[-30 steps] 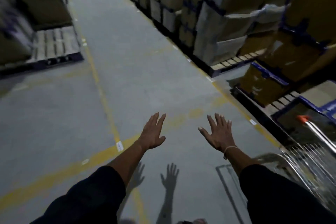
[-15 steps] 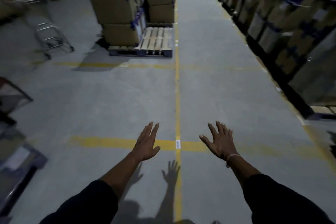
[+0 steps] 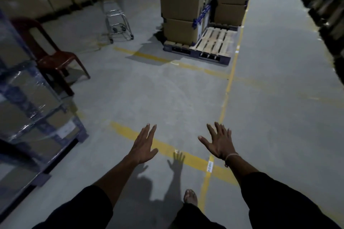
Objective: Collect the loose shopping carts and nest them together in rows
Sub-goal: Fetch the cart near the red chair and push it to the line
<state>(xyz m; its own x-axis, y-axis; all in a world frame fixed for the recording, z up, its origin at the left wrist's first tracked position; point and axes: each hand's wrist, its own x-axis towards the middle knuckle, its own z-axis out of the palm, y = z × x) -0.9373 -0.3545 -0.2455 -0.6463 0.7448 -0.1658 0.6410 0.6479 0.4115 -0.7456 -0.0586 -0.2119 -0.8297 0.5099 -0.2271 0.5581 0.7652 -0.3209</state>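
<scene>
1. Warehouse floor (image 3: 167,89): grey concrete with yellow lines; cardboard boxes are stacked along both sides.
2. You have two hands in view, left hand (image 3: 144,145) and right hand (image 3: 218,143), both held out flat over the floor, fingers spread, holding nothing.
3. One shopping cart (image 3: 116,11) stands far ahead to your left, well apart from both hands, near the box wall.
4. One red chair (image 3: 50,50) stands on your left; one wooden pallet (image 3: 204,46) ahead carries box stacks.
5. One white floor label (image 3: 209,165) sits on a yellow line; its writing is too small to read.
6. One bare foot (image 3: 190,197) shows below.
</scene>
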